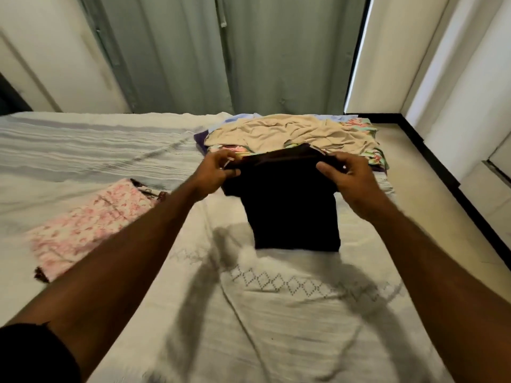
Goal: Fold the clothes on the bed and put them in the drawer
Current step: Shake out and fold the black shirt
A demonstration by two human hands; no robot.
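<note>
Both hands, left hand (214,172) and right hand (349,179), pinch the black shirt's (290,205) top edge above the bed (276,313), pile (290,132) just behind.

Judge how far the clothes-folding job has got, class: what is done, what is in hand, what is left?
Done: one pink floral garment lies folded flat on the bed. In hand: the left hand and right hand hold the top edge of a black garment, its lower part resting on the bed. Left: a pile of unfolded clothes beyond it. No drawer is in view, so nothing looks stored yet.
</note>
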